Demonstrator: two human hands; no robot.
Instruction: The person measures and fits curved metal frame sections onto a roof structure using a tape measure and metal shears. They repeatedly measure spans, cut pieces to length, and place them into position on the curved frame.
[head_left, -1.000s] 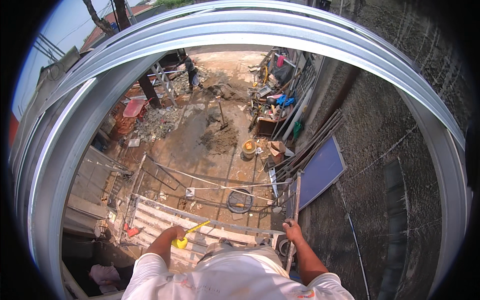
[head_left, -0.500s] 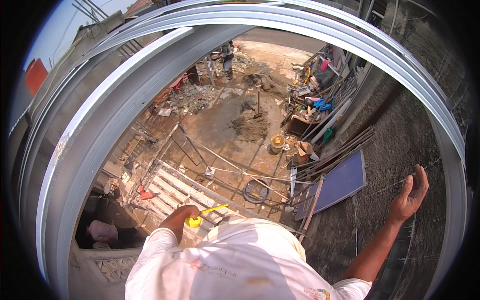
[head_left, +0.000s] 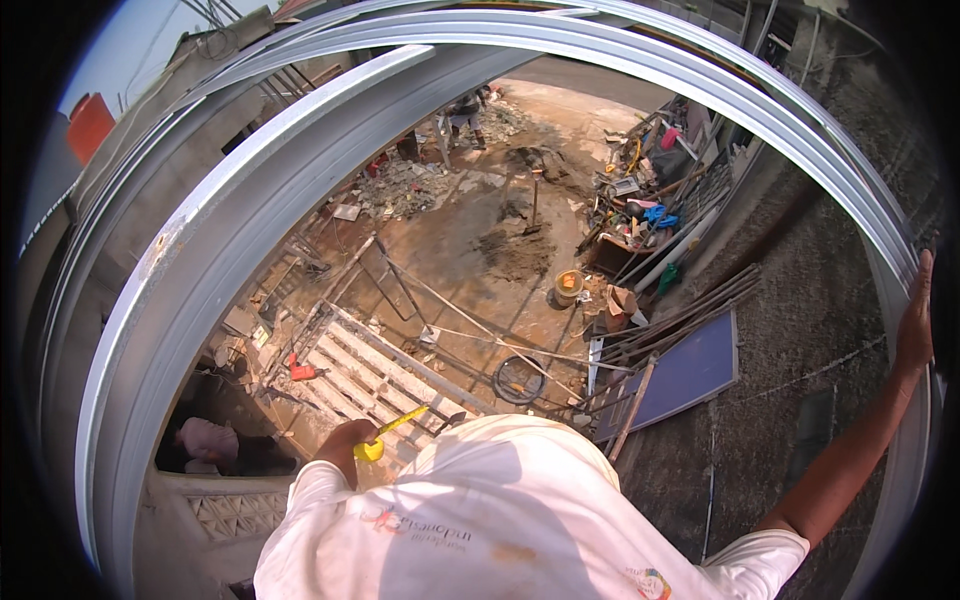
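My left hand (head_left: 345,445) is closed around a yellow tape measure (head_left: 369,452). A short stretch of its blade sticks out to the upper right. On the far right, my raised right hand (head_left: 914,318) lies against the light steel channel (head_left: 880,222) that curves across the view. Its fingers point up and look straight, though part of the hand blends into the dark rim. Another wide steel channel (head_left: 195,235) runs along my left side.
Below are a slatted wooden platform (head_left: 375,365), a red power drill (head_left: 301,369), a bucket (head_left: 568,287) and a blue panel (head_left: 675,375) by the rough wall. A shovel (head_left: 534,200) stands in a sand heap. One person (head_left: 210,440) bends at lower left; another stands far off.
My right hand has moved outward and up from open air to the steel channel. My left hand has shifted slightly left and down with the tape measure. The view has tilted a little.
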